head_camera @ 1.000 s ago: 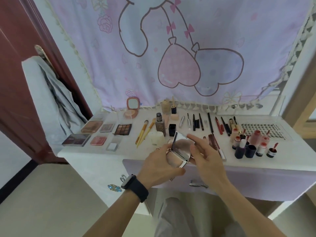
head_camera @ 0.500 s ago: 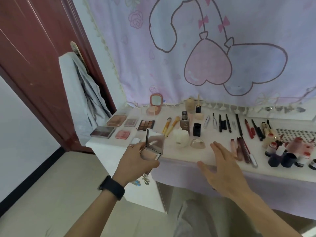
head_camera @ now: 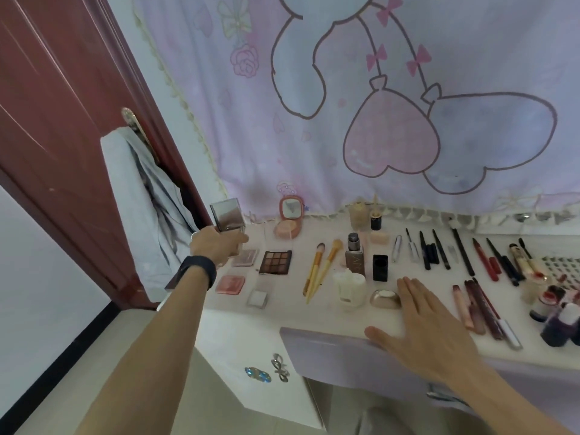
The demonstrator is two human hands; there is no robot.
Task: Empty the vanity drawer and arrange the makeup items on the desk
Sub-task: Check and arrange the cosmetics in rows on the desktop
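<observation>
Left hand [head_camera: 216,244] reached out over the far left end of the desk [head_camera: 342,321], fingers closed around the base of an open mirrored compact [head_camera: 228,218]; lid stood upright, mirror facing the camera, held above the palettes and not touching the desk. Black watch [head_camera: 197,271] on that wrist. Right hand [head_camera: 430,324] lay flat and spread on the near edge of the desk, gripping nothing, fingertips just beside a small gold domed case [head_camera: 386,298]. Below that hand, the lilac drawer front [head_camera: 345,356].

Laid out on the desk, left to right: a pink blush pan [head_camera: 230,284] near the edge, a pale pink palette [head_camera: 245,257] partly hidden by the left hand, a dark brown eyeshadow palette [head_camera: 276,262], a small clear square case [head_camera: 258,298], two yellow-handled brushes [head_camera: 320,268] lying side by side, a white jar [head_camera: 350,288], a foundation bottle [head_camera: 355,257] standing upright, a black cube-shaped holder [head_camera: 380,267]. Farther back against the curtain [head_camera: 376,105], a round pink compact [head_camera: 290,215] propped open. Right of the middle, a row of pencils and liners [head_camera: 439,252] lying parallel, then lip products [head_camera: 480,306] near the edge, and dark small bottles [head_camera: 558,321] at the far right, blurred.

At left, a red-brown door [head_camera: 62,120] with a pale blue garment [head_camera: 138,196] hanging from its handle
</observation>
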